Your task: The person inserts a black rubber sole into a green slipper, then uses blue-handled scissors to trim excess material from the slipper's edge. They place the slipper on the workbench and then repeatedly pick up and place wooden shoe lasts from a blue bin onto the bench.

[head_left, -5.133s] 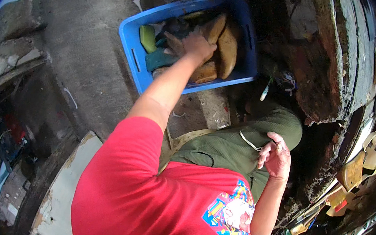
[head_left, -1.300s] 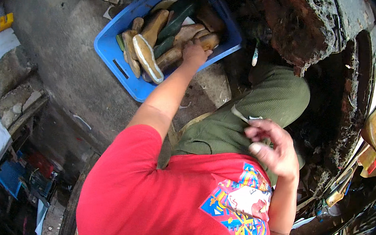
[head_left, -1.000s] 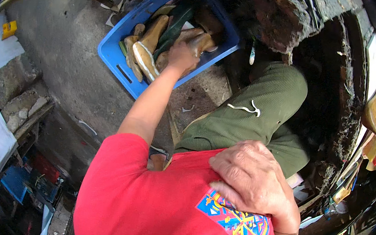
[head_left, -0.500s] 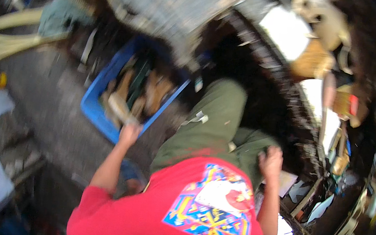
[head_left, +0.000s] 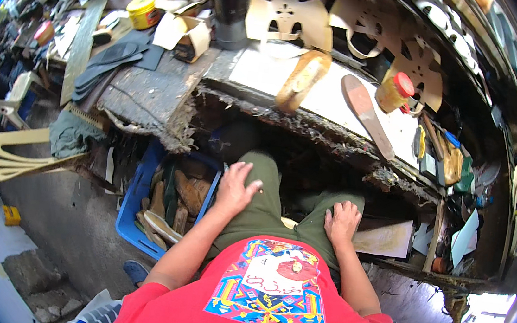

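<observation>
My left hand (head_left: 237,188) lies over my left thigh beside the blue crate (head_left: 127,211), its fingers apart and nothing in them. On my other thigh rests my right hand (head_left: 342,222), palm down with fingers spread, also holding nothing. Inside the crate are several wooden shoe lasts (head_left: 190,194) and a pale sole-shaped piece (head_left: 162,226). Ahead, on a white sheet on the workbench (head_left: 256,65), lie a wooden shoe last (head_left: 304,80) and a brown insole (head_left: 367,116). A jar with a red lid (head_left: 394,93) stands by the insole.
Cut-out tan shoe uppers (head_left: 288,15) line the bench's back, near a black cylinder (head_left: 229,8). Dark sole pieces (head_left: 110,62) and a yellow tub (head_left: 143,13) sit at left. A cream plastic chair (head_left: 17,153) stands left of the crate. The bench edge (head_left: 312,136) is ragged.
My left hand has come away from the crate's near edge to my left thigh. The view has turned and steadied, with the bench now ahead. My right hand stays on my right thigh.
</observation>
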Tool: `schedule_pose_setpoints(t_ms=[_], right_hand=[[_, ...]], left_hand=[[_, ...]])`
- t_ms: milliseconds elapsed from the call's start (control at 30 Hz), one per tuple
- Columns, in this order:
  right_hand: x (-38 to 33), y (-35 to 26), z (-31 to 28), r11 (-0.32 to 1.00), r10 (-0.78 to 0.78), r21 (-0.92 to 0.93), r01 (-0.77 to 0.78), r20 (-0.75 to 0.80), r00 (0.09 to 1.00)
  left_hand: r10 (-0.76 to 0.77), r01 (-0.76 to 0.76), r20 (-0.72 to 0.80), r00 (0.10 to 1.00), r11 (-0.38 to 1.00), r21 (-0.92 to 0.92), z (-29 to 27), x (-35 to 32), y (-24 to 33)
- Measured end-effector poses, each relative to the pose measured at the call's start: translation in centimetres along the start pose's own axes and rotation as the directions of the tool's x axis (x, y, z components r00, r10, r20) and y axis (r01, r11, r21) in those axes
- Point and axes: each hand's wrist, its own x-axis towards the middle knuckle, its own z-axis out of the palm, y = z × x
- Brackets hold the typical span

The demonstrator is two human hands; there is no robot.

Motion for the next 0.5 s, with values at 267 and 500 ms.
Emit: schedule_pose_setpoints(t_ms=[267,500], right_hand=[[-0.3,1.3,0.8,0.99,0.118,0.075,-0.118,0.004,0.993],[0.0,1.8,1.3,0.985,0.087,0.15,-0.079,-0.046,0.995]], left_hand=[[-0.116,0.09,0.124,0.986,0.976,0.199,1.0,0.0,0.8],[-0.082,0.07,0.047,0.996,0.973,0.222,0.7,-0.6,0.7]])
